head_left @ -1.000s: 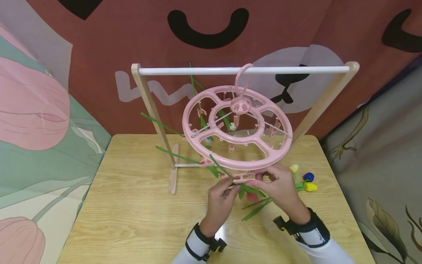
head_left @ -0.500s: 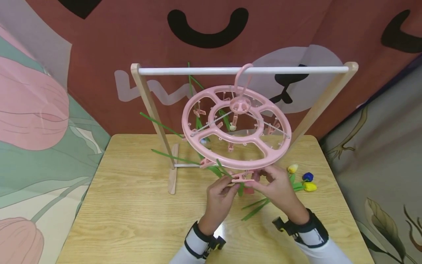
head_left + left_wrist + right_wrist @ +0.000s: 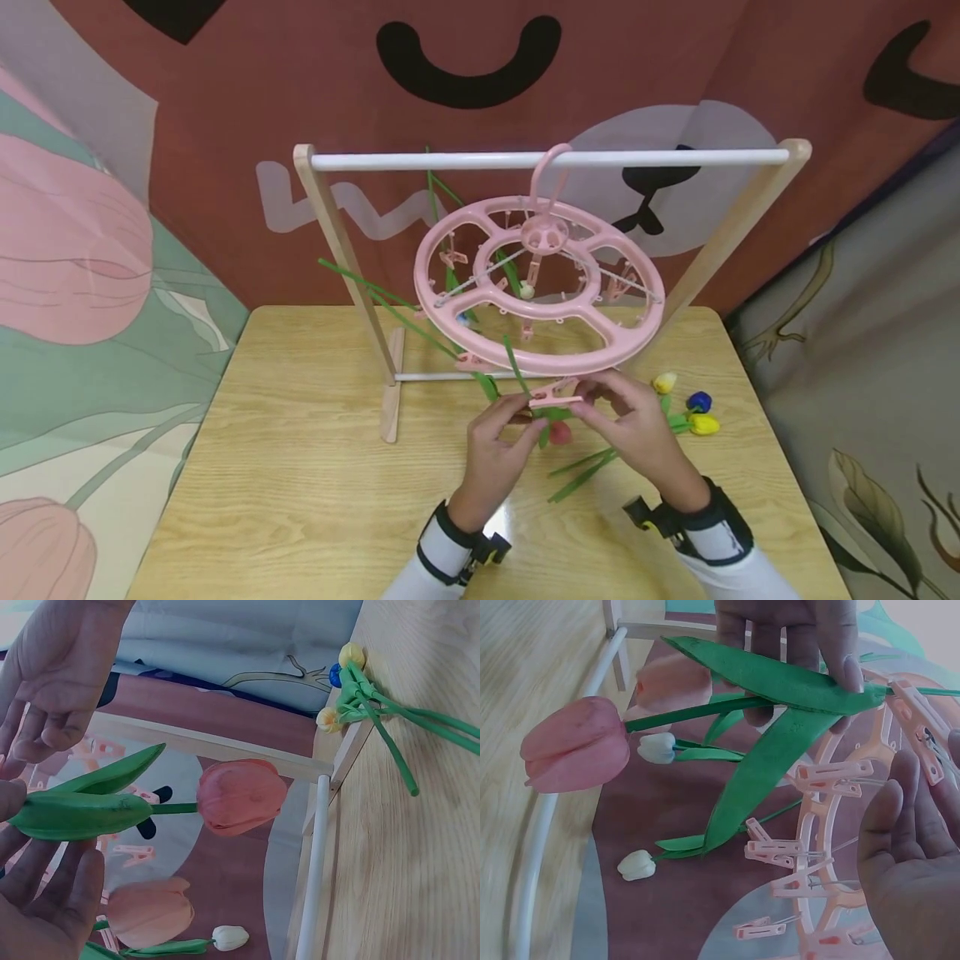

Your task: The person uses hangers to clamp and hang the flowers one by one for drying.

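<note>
Beyond the left hand, on its left and farther from the person, stands a wooden post [image 3: 342,250], with green stems [image 3: 386,294] slanting across it from the hanger side. The left hand [image 3: 495,454] pinches a salmon-pink tulip [image 3: 577,746] by the leafy lower stem, its thumb and fingers close together. The bloom sits between the hands and below them, pointing down, while the bare stem end rises above the left fingertips. Just right of those fingertips, a pink clothespin [image 3: 557,402] bridges the hands, its left end at the stem; whether it bites the stem I cannot tell. The right hand [image 3: 637,429] holds the other end between thumb and fingers. Above and beyond both hands, a round pink hanger [image 3: 551,364] hangs from a white crossbar [image 3: 420,162]. Beyond the hands, below its clips, hang a peach tulip [image 3: 150,911] and a white tulip [image 3: 636,865]. Right of the right hand, a cream tulip [image 3: 664,382], a blue tulip [image 3: 700,402] and a yellow tulip [image 3: 705,425] lie on the tabletop [image 3: 315,475].
</note>
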Demonstrator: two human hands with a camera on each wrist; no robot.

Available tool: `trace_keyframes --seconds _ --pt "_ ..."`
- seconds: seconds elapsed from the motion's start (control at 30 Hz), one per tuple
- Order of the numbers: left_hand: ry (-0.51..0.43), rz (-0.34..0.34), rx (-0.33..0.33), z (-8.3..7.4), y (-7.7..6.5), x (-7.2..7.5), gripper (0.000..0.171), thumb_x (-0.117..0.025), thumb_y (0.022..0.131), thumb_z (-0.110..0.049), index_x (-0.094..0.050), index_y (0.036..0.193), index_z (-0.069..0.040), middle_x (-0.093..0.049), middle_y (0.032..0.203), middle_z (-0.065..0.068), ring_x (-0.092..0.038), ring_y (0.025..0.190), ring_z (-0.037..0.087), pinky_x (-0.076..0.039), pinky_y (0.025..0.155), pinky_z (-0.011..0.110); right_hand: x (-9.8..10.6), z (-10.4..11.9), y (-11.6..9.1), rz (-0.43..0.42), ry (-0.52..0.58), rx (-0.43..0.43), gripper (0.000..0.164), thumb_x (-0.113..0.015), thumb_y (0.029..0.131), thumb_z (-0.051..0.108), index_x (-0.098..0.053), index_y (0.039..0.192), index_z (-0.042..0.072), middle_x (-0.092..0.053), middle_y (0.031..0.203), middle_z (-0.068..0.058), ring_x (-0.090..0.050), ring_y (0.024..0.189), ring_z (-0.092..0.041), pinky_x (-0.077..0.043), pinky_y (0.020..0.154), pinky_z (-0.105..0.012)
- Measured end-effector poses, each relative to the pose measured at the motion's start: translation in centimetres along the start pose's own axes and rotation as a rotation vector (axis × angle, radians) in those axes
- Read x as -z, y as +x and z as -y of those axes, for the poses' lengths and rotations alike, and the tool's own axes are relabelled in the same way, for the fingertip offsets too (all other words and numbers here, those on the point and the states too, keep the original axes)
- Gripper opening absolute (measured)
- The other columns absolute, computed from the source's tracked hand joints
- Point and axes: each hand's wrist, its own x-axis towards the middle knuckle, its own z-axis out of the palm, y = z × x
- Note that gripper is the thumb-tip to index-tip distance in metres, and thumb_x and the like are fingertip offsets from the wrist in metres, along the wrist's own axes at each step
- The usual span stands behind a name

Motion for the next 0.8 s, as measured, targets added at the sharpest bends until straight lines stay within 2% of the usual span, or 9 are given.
trace_keyframes --seconds 0.13,0.27,0.37,0.5,0.63,0.8 --pt "0.005 0.019 0.036 0.0 -0.1 0.2 0.04 -0.08 0.084 0.006 -0.069 0.122 0.0 -0.074 0.104 0.015 -0.071 0.085 0.026 -0.066 0.069 0.038 0.1 -0.1 0.0 -0.003 0.013 0.007 0.028 -0.068 0.09 -0.016 -0.064 0.117 -0.01 -0.069 0.104 -0.011 -0.065 0.096 -0.006 -0.058 0.086 -0.016" --pt "0.004 0.034 0.06 -0.1 0.0 0.3 0.038 -0.08 0.087 0.0 -0.07 0.123 -0.004 -0.074 0.107 0.011 -0.071 0.09 0.024 -0.065 0.072 0.038 0.3 -0.2 0.0 0.005 0.033 0.001 0.033 -0.065 0.092 -0.016 -0.061 0.124 -0.01 -0.07 0.119 0.006 -0.067 0.104 -0.005 -0.058 0.091 -0.017" --pt "0.006 0.029 0.048 0.0 0.1 0.3 0.032 -0.078 0.088 0.002 -0.07 0.119 -0.003 -0.075 0.107 0.012 -0.072 0.092 0.025 -0.066 0.073 0.035 0.7 -0.4 -0.2 0.011 0.042 0.004 0.04 -0.06 0.093 -0.019 -0.057 0.133 -0.01 -0.068 0.126 0.011 -0.068 0.109 -0.005 -0.058 0.092 -0.017" --pt "0.024 0.007 0.018 0.3 0.2 0.3 0.023 -0.074 0.089 0.005 -0.071 0.111 -0.001 -0.075 0.103 0.014 -0.073 0.089 0.026 -0.065 0.075 0.03 1.7 -0.8 -0.7 -0.009 0.044 0.016 0.048 -0.055 0.096 -0.019 -0.051 0.143 -0.008 -0.07 0.125 0.008 -0.069 0.107 -0.005 -0.059 0.092 -0.016" --pt "0.027 0.0 0.032 0.5 0.3 0.5 0.018 -0.073 0.091 0.005 -0.072 0.108 -0.002 -0.076 0.101 0.012 -0.073 0.088 0.024 -0.065 0.077 0.028 3.3 -1.3 -1.5 -0.039 0.024 -0.005 0.054 -0.053 0.096 -0.022 -0.048 0.147 -0.007 -0.072 0.124 0.008 -0.07 0.103 -0.004 -0.059 0.09 -0.016" --pt "0.015 -0.001 0.06 0.8 0.3 0.7 0.018 -0.073 0.092 0.003 -0.072 0.109 -0.004 -0.076 0.102 0.01 -0.073 0.09 0.021 -0.065 0.077 0.027 5.2 -2.1 -2.5 -0.033 -0.088 -0.051 0.055 -0.054 0.095 -0.021 -0.051 0.147 -0.004 -0.074 0.121 0.006 -0.072 0.099 -0.007 -0.059 0.087 -0.015"
